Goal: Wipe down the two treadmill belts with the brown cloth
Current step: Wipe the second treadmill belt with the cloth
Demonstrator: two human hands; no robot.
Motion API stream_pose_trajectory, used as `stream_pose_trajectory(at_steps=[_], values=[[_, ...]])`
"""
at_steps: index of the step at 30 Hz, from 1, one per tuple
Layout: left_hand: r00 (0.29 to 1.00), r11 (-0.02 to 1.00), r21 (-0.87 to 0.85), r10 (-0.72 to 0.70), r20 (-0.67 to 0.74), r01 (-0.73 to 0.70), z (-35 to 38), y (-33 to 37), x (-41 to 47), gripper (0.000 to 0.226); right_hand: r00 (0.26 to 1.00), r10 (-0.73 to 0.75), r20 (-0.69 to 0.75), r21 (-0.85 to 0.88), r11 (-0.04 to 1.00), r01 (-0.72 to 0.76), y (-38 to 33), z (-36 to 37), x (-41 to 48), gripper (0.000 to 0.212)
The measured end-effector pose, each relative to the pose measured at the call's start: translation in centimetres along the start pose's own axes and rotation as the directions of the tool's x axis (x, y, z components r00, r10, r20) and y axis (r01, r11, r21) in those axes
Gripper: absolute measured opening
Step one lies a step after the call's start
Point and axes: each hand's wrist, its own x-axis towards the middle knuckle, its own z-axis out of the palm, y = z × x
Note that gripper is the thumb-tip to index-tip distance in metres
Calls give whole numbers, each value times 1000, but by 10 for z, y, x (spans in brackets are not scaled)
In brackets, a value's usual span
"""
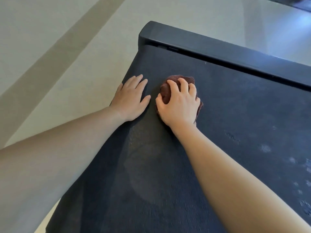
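Note:
A dark treadmill belt fills most of the view, running from the bottom edge up toward the right. A bunched brown cloth lies on the belt near its left end. My right hand presses down on the cloth with curled fingers gripping it. My left hand rests flat on the belt's left edge, fingers spread, holding nothing. A duller smeared patch shows on the belt between my forearms. Pale dusty specks dot the belt at the right.
A black side rail borders the belt's far side, ending in a rounded corner at the upper left. Pale tiled floor with a darker stripe lies to the left. Another dark object sits at the top right corner.

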Motion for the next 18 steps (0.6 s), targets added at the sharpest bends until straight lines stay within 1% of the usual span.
stream_pose_trajectory(at_steps=[4,11,14,18], values=[[999,1000,-11,-2,-48,2,6,-3,2,60,1000,-10,4,6,1000,10,-4,14,49,54],[999,999,-49,9,-49,-12,8,-6,3,60,1000,-26,0,14,1000,26,-8,34,132,54],[998,999,-48,8,-62,-11,7,-7,4,60,999,-51,13,13,999,50,-5,34,140,55],[998,997,-74,2,-65,-7,6,-4,4,59,992,-116,50,-17,993,117,5,24,116,57]])
